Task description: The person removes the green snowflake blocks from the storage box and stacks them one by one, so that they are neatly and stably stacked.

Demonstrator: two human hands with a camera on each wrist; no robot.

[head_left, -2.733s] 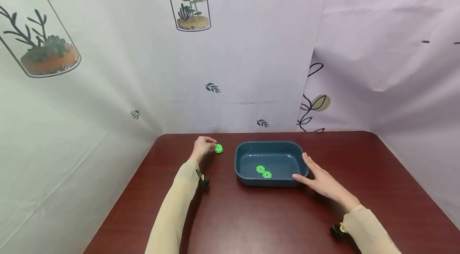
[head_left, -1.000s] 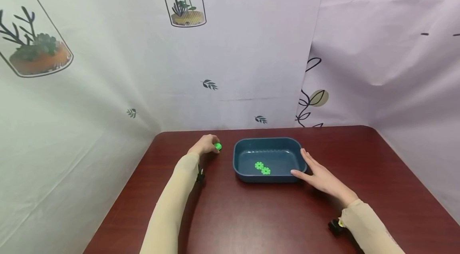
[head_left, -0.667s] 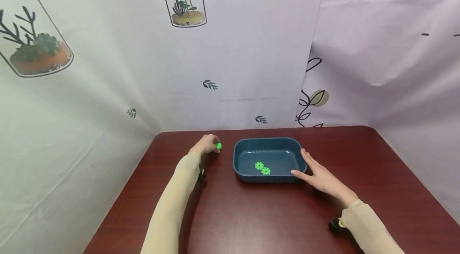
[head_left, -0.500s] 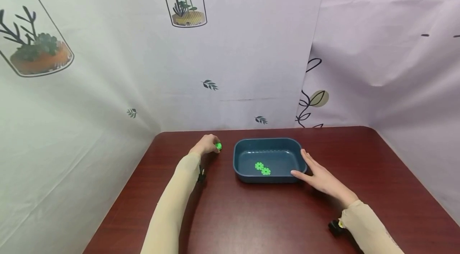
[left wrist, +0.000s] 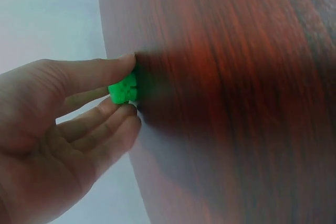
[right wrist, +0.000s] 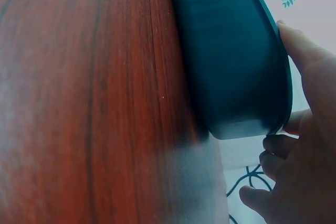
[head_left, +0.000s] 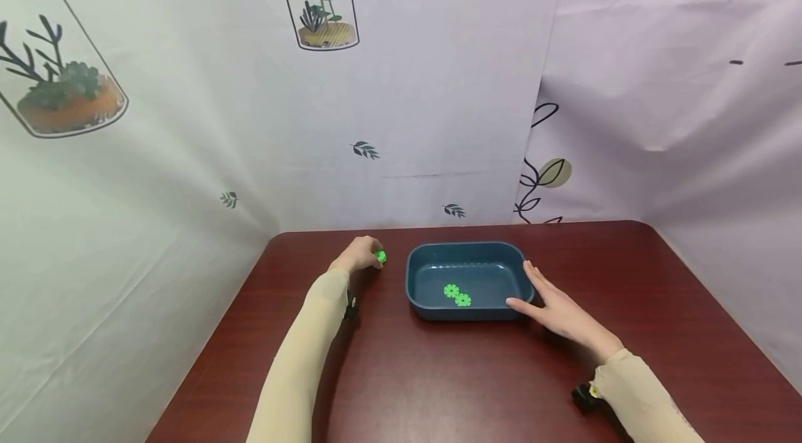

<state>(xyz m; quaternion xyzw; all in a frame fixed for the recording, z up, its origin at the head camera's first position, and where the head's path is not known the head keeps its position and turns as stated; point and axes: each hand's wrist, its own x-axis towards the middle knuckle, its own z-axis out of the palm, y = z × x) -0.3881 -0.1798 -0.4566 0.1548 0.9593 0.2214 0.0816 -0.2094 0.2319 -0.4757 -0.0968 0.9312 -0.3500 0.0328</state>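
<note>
My left hand (head_left: 359, 253) is at the back left of the table, its thumb and fingers pinching a small stack of bright green plastic snowflake discs (left wrist: 124, 89) close over the tabletop. Part of that stack is hidden by the fingers. To its right sits a dark blue rectangular dish (head_left: 470, 315), where two green snowflake discs (head_left: 462, 299) lie flat with their edges overlapping. At the dish's right end, my right hand (head_left: 560, 309) touches the rim with outstretched fingers and thumb, spanning the near right corner. From the right wrist view, the thumb and index finger are right at the rim.
The reddish-brown wooden table (head_left: 413, 373) has rounded back corners. Pale cloth (head_left: 451, 109) printed with plants hangs behind it and along both sides. A small black device (head_left: 585, 398) is strapped at my right wrist.
Since the oldest frame, my left thumb and fingers have come round the green stack, which was more exposed before. My right hand has stayed at the dish; the last second shows almost no movement.
</note>
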